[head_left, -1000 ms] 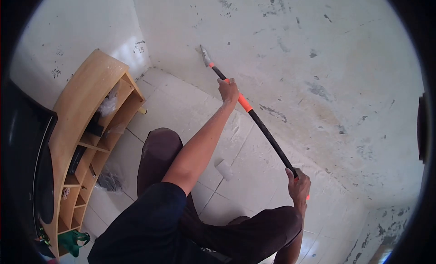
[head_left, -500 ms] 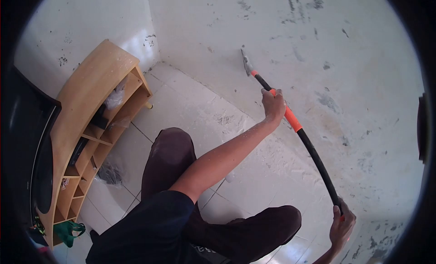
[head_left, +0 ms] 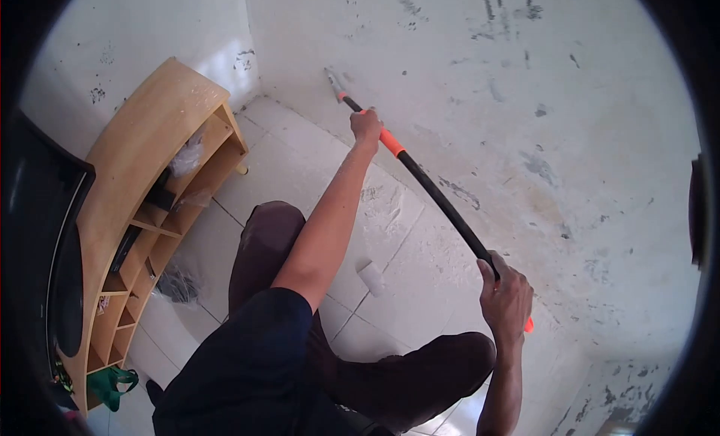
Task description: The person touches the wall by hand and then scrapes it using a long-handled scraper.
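Note:
A long-handled scraper [head_left: 446,203] with a black and orange shaft slants across the view. Its metal blade [head_left: 334,83] lies against the lower part of the pale wall [head_left: 450,83], near the corner; whether it touches cannot be told exactly. My left hand [head_left: 367,128] is wrapped round the shaft close behind the head. Farther down, my right hand [head_left: 508,301] grips the black end section, and an orange tip pokes out beyond it. Dark patches and scrape marks spot the wall.
White flakes and dust lie on the tiled floor [head_left: 397,211] along the wall. A small white cylinder [head_left: 370,277] rests by my knees. On the left stand a wooden shelf unit [head_left: 150,136] holding bags and boxes, and a dark screen [head_left: 45,211]. A green bag [head_left: 112,383] sits at its end.
The scraper has slid left along the wall toward the corner. Both hands have moved left with it, the right one also upward. The white cylinder now shows more fully.

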A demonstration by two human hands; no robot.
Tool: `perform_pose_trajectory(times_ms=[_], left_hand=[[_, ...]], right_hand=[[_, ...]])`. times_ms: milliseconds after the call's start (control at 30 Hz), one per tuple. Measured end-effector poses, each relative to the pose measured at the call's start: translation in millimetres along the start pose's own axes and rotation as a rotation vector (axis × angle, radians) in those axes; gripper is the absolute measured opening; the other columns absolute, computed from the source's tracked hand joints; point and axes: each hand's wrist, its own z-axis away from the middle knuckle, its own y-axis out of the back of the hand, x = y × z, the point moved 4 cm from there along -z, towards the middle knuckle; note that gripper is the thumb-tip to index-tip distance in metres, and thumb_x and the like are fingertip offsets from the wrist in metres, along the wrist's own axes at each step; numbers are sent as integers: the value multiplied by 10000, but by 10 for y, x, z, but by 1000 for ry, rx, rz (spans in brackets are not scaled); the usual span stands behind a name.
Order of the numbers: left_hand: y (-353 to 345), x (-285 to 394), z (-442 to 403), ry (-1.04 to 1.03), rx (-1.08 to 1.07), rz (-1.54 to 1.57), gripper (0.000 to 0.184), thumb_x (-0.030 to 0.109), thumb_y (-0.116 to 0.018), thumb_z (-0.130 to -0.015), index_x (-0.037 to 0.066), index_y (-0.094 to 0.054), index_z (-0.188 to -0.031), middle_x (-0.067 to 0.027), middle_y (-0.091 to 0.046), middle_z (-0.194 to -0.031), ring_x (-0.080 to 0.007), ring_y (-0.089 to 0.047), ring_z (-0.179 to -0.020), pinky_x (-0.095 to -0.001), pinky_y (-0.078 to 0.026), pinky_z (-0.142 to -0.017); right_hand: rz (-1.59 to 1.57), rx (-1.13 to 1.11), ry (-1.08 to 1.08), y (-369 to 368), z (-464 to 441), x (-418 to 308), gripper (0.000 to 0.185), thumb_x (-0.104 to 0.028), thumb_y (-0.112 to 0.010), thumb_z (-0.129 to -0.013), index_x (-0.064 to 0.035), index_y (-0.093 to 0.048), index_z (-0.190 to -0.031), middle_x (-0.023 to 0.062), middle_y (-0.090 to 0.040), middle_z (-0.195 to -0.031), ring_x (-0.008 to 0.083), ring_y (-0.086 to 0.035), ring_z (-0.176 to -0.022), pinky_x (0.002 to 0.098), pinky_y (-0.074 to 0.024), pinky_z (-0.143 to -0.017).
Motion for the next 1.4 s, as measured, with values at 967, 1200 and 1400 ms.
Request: perform_pose_trajectory(times_ms=[967,1200,1400], left_hand=[[-86,-635,83,0,126,-38,248,164,-620,-928,-52,-525,-1007,-147,-595,-840,-271,-643,-693,-463,-586,-542],[-413,-576,565,54,98,-28,304,150,-603,-942,-88,-474,-1080,-172,-621,-858,-303,-662,-662,-452,-615,-576],[-1151,-1187,1799,-154,-138,-256,400,177,-607,-961,-79,-388,-1178,-194,-600,-912,-253,-660,-688,-411,-596,-573]], right_hand=[[-2,-81,-116,5,-10,283,238,-273,-710,-929,-125,-760,-1108,184,-696,-769,391,-683,-744,477,-515,-694],[20,21,-87,71,257,752,268,-349,-697,-941,-126,-758,-1078,162,-704,-764,374,-691,-722,470,-525,-674],[84,112,-398,190,1310,1810,477,-452,-782,-869,-7,-664,-745,170,-582,-610,365,-552,-566,438,-457,-602]])
